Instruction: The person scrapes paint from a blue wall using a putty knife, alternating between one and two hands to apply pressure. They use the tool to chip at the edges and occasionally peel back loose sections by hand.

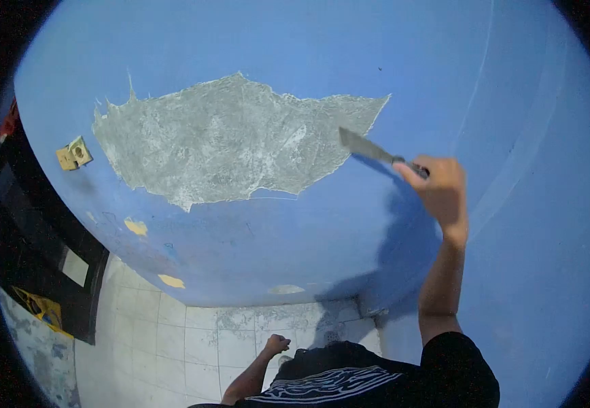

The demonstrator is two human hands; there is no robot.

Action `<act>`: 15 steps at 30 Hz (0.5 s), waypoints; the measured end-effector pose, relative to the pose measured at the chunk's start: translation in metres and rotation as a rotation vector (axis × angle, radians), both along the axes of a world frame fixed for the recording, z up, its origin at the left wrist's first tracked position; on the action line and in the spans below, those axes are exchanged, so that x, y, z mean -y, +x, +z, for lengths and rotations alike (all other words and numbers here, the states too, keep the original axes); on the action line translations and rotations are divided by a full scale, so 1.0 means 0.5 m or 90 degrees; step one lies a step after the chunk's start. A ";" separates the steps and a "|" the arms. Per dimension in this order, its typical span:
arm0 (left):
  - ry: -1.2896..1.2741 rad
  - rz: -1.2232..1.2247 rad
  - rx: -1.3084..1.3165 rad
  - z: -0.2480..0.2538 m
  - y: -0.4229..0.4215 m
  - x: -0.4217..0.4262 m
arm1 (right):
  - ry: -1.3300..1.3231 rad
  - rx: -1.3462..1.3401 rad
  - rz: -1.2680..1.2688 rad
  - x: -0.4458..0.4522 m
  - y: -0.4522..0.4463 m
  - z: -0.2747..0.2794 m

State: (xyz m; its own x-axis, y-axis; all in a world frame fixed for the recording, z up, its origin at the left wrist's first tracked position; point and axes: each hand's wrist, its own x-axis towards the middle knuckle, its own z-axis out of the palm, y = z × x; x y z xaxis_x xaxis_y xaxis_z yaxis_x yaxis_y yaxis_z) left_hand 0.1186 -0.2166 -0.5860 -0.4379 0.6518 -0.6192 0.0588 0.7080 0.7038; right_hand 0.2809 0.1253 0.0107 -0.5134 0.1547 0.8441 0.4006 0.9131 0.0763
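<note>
A putty knife is held by its dark handle in my right hand. Its blade tip lies over the right part of a bare grey patch with ragged edges on the blue wall. Whether the blade touches the wall cannot be told. My left hand hangs low, above the tiled floor, with its fingers curled; anything inside them is hidden.
A switch plate sits on the wall left of the patch. Small yellowish chips mark the lower wall. White floor tiles lie below. A dark door frame and a yellow cloth-like item are at the left.
</note>
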 end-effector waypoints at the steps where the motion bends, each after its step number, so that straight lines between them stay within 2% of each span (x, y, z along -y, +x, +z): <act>1: 0.017 -0.002 0.003 0.009 0.005 0.001 | -0.182 0.016 0.025 -0.003 0.008 -0.034; 3: 0.046 -0.063 -0.032 0.080 0.010 -0.038 | -0.516 0.016 0.095 -0.003 0.021 -0.145; 5: 0.243 -0.071 -0.025 0.187 0.027 -0.102 | -0.797 -0.041 0.228 -0.011 0.015 -0.352; 6: 0.294 -0.052 -0.013 0.232 0.038 -0.133 | -0.851 0.011 0.129 0.019 0.013 -0.448; 7: 0.345 -0.032 0.000 0.271 0.051 -0.162 | -0.956 0.069 0.192 0.045 0.008 -0.533; 8: 0.346 -0.032 -0.004 0.305 0.062 -0.189 | -1.115 -0.007 0.242 0.100 0.005 -0.593; 9: 0.368 0.010 0.116 0.336 0.072 -0.213 | -1.146 -0.064 0.312 0.141 -0.005 -0.672; 10: 0.387 0.051 0.237 0.365 0.079 -0.229 | -1.175 -0.123 0.382 0.168 -0.020 -0.705; 11: 0.385 0.047 0.235 0.395 0.084 -0.240 | -1.175 -0.128 0.383 0.170 -0.026 -0.731; 13: 0.394 0.022 0.260 0.452 0.100 -0.256 | -1.300 -0.101 0.389 0.175 -0.031 -0.724; 14: 0.480 0.026 0.240 0.474 0.108 -0.256 | -1.301 -0.105 0.385 0.172 -0.029 -0.714; 15: 0.478 0.024 0.243 0.496 0.111 -0.265 | -1.251 -0.069 0.441 0.164 -0.030 -0.691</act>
State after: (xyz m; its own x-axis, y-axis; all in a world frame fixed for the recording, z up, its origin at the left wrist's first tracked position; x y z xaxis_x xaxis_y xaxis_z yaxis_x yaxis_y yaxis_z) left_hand 0.1742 -0.0841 -0.3382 -0.3167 0.9386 -0.1371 -0.2927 0.0408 0.9553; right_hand 0.2661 0.0431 -0.3349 -0.8384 0.5275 -0.1372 -0.0297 -0.2956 -0.9548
